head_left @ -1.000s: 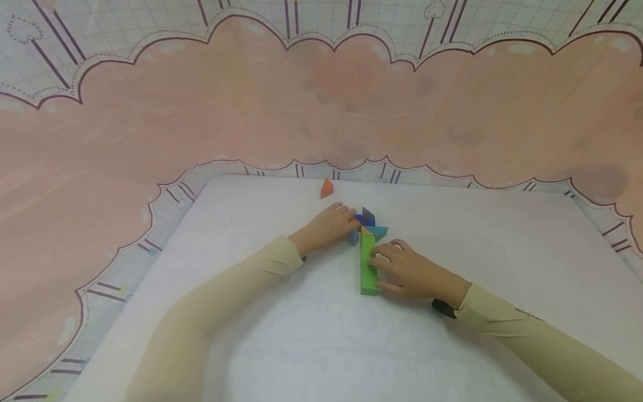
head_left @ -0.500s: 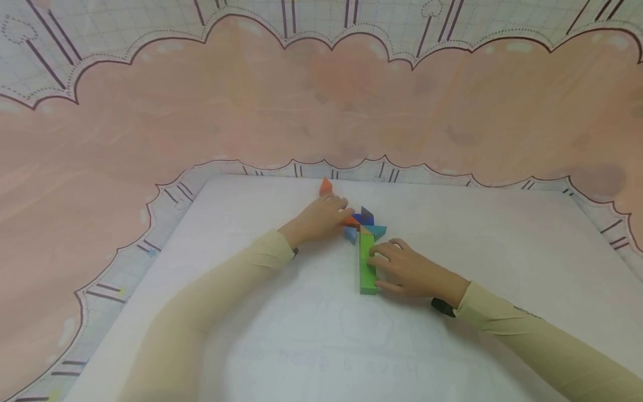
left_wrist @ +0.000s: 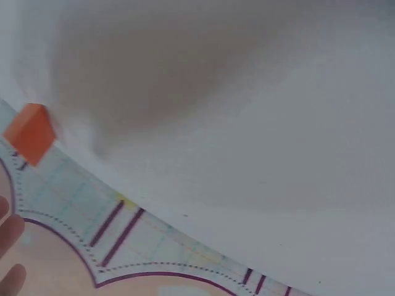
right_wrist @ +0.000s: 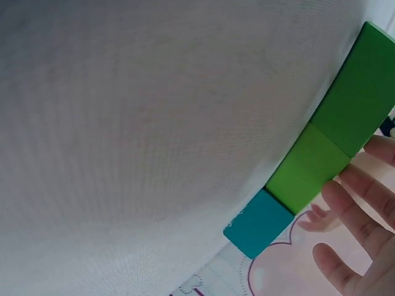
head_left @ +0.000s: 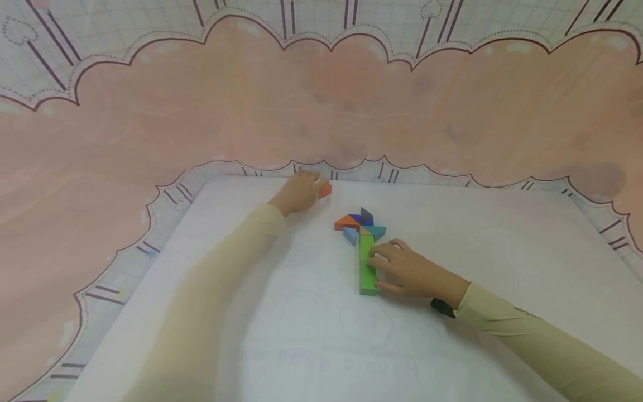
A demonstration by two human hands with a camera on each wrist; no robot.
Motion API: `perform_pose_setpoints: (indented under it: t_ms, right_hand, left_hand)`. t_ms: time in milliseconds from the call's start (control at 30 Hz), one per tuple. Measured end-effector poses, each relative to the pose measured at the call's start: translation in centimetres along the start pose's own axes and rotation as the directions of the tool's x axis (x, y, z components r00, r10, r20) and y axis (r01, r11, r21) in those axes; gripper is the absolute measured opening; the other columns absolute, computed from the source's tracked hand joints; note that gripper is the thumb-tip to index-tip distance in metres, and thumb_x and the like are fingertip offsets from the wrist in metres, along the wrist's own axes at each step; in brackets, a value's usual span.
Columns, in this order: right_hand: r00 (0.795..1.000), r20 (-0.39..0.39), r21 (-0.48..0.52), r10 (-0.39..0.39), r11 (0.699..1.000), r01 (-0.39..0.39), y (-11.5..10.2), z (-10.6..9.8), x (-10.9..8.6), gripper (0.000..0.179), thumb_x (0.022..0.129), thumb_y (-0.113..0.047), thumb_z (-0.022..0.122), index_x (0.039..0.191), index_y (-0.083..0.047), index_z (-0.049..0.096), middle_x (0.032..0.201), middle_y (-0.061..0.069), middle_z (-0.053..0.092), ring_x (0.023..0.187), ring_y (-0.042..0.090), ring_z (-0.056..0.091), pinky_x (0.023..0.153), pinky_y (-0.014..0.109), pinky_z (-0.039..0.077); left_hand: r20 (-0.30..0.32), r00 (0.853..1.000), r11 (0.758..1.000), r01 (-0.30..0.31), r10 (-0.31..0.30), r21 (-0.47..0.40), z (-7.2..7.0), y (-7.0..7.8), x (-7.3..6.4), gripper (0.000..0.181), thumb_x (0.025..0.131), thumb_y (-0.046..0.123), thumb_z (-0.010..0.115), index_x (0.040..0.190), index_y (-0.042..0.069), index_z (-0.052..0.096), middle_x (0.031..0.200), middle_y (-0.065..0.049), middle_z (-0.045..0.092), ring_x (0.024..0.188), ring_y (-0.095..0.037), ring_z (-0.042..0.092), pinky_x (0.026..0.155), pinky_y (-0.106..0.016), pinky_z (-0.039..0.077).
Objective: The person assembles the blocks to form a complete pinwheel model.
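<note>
In the head view my left hand (head_left: 297, 191) is at the table's far edge, fingers around the left side of a lone orange block (head_left: 325, 190). The left wrist view has that orange block (left_wrist: 32, 134) at the left, its fingertips (left_wrist: 11, 233) apart from it. My right hand (head_left: 409, 269) rests its fingertips on two green blocks (head_left: 368, 279) laid end to end. Its fingers (right_wrist: 352, 206) touch their edge in the right wrist view, thumb free. Beyond them is a pinwheel-like group: an orange triangular block (head_left: 346, 222), a light blue block (head_left: 350, 234), a teal block (head_left: 375, 231) and dark blue ones.
The white table (head_left: 281, 324) ends just behind the lone orange block. Behind it hangs a peach cloth (head_left: 321, 111) with a scalloped, patterned border. A dark wrist device (head_left: 444, 307) sits below the right wrist.
My left hand has left the orange triangular block in the group and moved back and left to the lone orange block. The right hand stays on the green blocks.
</note>
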State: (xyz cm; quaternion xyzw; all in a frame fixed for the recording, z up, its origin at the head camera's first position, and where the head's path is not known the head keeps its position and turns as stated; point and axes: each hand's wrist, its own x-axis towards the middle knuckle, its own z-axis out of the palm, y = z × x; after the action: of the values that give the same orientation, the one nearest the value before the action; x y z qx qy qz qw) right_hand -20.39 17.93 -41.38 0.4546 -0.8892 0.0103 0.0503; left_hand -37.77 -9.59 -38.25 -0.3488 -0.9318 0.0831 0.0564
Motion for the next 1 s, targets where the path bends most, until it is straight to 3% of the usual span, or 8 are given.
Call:
perform_pose_setpoints:
  t_ms: [100,300,600,833,1000]
  right_hand:
    - [1.000,-0.004,0.000,-0.004,1.000,0.004,0.0,0.0,0.0,0.045,0.089,-0.039,0.060,0.124,-0.012,0.056,0.126,0.007,0.056,0.119,0.022,0.051,0.103,0.048,0.040]
    - [1.000,-0.013,0.007,-0.013,1.000,0.013,-0.1,-0.2,-0.1,0.044,0.088,-0.038,0.060,0.123,-0.011,0.057,0.125,0.007,0.056,0.118,0.023,0.051,0.103,0.049,0.040]
    - [1.000,0.006,0.001,-0.011,1.000,0.011,-0.2,-0.3,0.0,0.045,0.090,-0.040,0.058,0.124,-0.012,0.057,0.126,0.006,0.056,0.119,0.022,0.051,0.104,0.047,0.039]
    - [0.999,-0.026,-0.002,-0.024,1.000,0.024,-0.2,-0.3,-0.1,0.045,0.088,-0.038,0.062,0.123,-0.011,0.058,0.124,0.007,0.057,0.118,0.023,0.052,0.102,0.048,0.040]
    - [1.000,-0.016,-0.007,-0.010,1.000,0.010,-0.1,-0.3,-0.1,0.044,0.088,-0.039,0.060,0.123,-0.011,0.058,0.124,0.007,0.057,0.118,0.022,0.052,0.103,0.048,0.040]
  left_hand:
    - [0.028,0.999,0.999,0.029,-0.029,0.015,0.5,-0.5,0.5,0.043,0.097,0.013,0.046,0.139,0.014,0.042,0.143,-0.018,0.042,0.134,-0.036,0.038,0.114,-0.050,0.027]
    - [-0.012,0.999,0.998,0.040,-0.040,0.052,1.8,-1.0,1.4,0.042,0.096,0.007,0.045,0.137,0.017,0.045,0.140,-0.018,0.044,0.132,-0.037,0.040,0.113,-0.051,0.027]
    - [-0.003,1.000,0.982,0.026,-0.026,0.189,2.3,-0.5,2.3,0.045,0.092,0.002,0.050,0.134,0.019,0.049,0.134,-0.018,0.047,0.124,-0.036,0.047,0.106,-0.049,0.039]
    - [0.026,0.998,0.992,0.045,-0.048,0.122,2.4,-0.4,2.4,0.043,0.092,0.001,0.049,0.131,0.020,0.052,0.134,-0.017,0.048,0.125,-0.036,0.045,0.110,-0.050,0.034]
    - [0.026,0.999,0.992,0.020,-0.023,0.121,2.3,-0.3,1.9,0.038,0.093,0.003,0.049,0.128,0.019,0.053,0.130,-0.017,0.052,0.120,-0.036,0.050,0.110,-0.050,0.034]
